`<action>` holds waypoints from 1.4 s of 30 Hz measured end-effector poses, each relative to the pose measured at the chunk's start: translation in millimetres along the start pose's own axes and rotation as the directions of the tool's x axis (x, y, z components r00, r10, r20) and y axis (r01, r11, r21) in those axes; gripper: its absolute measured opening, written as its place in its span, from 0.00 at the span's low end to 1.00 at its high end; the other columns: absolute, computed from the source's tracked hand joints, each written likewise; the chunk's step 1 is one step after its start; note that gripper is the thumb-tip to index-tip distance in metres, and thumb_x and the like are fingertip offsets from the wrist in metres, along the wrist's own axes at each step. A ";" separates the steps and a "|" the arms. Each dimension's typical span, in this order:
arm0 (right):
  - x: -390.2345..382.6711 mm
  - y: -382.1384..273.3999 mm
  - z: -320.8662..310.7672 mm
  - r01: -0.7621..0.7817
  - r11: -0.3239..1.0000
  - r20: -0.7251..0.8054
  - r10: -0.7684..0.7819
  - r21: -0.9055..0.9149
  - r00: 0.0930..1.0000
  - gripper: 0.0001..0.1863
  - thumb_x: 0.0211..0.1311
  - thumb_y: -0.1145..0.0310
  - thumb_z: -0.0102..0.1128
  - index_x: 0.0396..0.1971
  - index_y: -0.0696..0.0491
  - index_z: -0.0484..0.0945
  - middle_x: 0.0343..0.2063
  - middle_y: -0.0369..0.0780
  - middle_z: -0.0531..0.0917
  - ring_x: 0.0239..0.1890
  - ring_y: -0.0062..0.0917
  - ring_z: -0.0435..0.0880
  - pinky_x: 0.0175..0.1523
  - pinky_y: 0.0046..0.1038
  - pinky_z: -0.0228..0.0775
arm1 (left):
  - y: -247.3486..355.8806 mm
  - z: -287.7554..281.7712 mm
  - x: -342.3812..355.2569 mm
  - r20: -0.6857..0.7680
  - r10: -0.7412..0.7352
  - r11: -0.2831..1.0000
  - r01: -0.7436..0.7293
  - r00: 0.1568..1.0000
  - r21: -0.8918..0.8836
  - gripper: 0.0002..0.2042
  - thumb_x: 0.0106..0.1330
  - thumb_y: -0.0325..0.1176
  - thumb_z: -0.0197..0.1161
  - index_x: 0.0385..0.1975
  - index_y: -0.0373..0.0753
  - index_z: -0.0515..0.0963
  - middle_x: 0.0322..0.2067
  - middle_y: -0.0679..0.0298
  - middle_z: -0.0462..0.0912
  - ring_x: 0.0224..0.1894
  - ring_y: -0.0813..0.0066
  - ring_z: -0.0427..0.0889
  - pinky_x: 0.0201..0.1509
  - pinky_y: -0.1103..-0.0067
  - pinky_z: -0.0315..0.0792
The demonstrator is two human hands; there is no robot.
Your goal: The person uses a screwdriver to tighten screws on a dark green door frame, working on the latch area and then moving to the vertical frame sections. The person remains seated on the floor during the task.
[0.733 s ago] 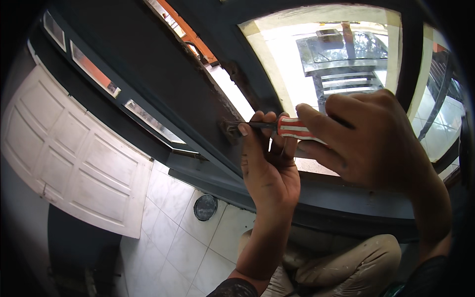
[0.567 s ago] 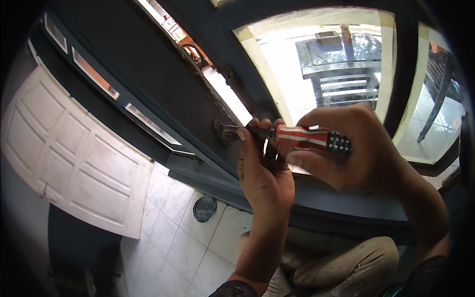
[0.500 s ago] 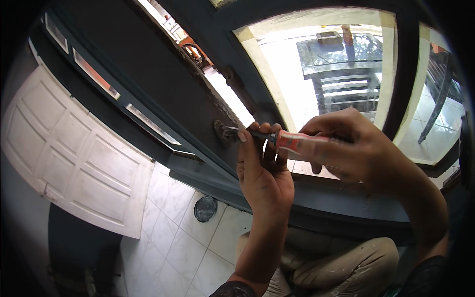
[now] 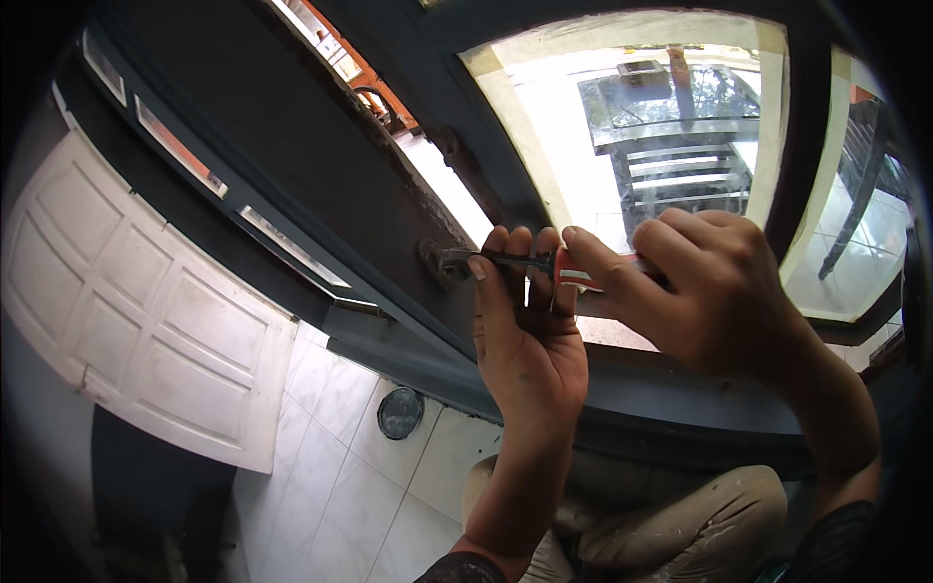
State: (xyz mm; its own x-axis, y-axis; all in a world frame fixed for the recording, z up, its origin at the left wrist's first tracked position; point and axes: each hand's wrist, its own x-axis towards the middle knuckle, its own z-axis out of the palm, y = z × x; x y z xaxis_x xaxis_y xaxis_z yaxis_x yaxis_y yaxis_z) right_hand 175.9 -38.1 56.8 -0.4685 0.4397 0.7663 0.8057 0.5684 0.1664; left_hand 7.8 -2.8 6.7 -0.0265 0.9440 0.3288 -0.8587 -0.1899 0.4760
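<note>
My right hand point(image 4: 705, 287) is closed round the red handle of a screwdriver point(image 4: 570, 272), index finger laid along the grip. The screwdriver's shaft runs left to a small metal fitting point(image 4: 442, 260) on the edge of a dark frame point(image 4: 379, 204). Pinched round that shaft near its tip are the thumb and fingers of my left hand point(image 4: 530, 340). Whether the tip sits in a screw is too small to tell.
Taped glass point(image 4: 671, 126) in a dark frame shows a table outside. A white panelled door point(image 4: 165, 321) stands at left. On the tiled floor point(image 4: 364, 486) rests a round dark container point(image 4: 400, 413). My bent legs point(image 4: 680, 525) are below.
My right hand has shifted its hold on the screwdriver handle, its index finger now stretched forward along the grip. The left hand keeps its pinch on the shaft.
</note>
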 end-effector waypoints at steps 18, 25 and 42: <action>-5.8 4.5 -6.6 -0.272 0.821 0.182 0.207 0.502 0.961 0.22 0.60 0.63 0.74 0.50 0.61 0.83 0.25 0.42 0.85 0.21 0.29 0.84 0.27 0.30 0.74 | -0.8 9.3 -3.4 -0.025 0.048 0.998 -0.047 0.999 0.041 0.18 0.81 0.46 0.55 0.59 0.40 0.74 0.55 0.64 0.83 0.57 0.69 0.84 0.60 0.73 0.82; 2.4 -5.7 -21.1 -0.726 0.378 0.610 0.394 0.574 0.687 0.21 0.64 0.59 0.74 0.48 0.60 0.81 0.31 0.43 0.84 0.33 0.23 0.85 0.35 0.26 0.74 | -3.1 2.9 -2.5 0.014 0.030 0.997 -0.031 0.999 0.074 0.17 0.82 0.45 0.52 0.59 0.42 0.77 0.51 0.66 0.87 0.58 0.73 0.84 0.63 0.75 0.80; 15.2 -6.3 -20.3 -0.209 0.953 0.252 0.152 0.218 0.956 0.22 0.52 0.68 0.78 0.45 0.64 0.83 0.26 0.42 0.84 0.20 0.30 0.81 0.26 0.34 0.69 | 6.4 -0.6 -2.6 -0.010 -0.038 0.998 0.037 0.999 -0.054 0.15 0.80 0.42 0.57 0.57 0.39 0.76 0.51 0.63 0.86 0.55 0.67 0.87 0.54 0.75 0.86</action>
State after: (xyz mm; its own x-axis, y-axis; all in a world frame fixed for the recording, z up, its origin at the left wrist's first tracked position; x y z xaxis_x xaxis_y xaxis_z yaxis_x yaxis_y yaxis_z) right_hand 171.1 -49.2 80.0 -0.4165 0.6818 0.6014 0.7872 0.6014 -0.1365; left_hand 2.0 -6.3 8.4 0.0008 0.9532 0.3025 -0.8856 -0.1398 0.4428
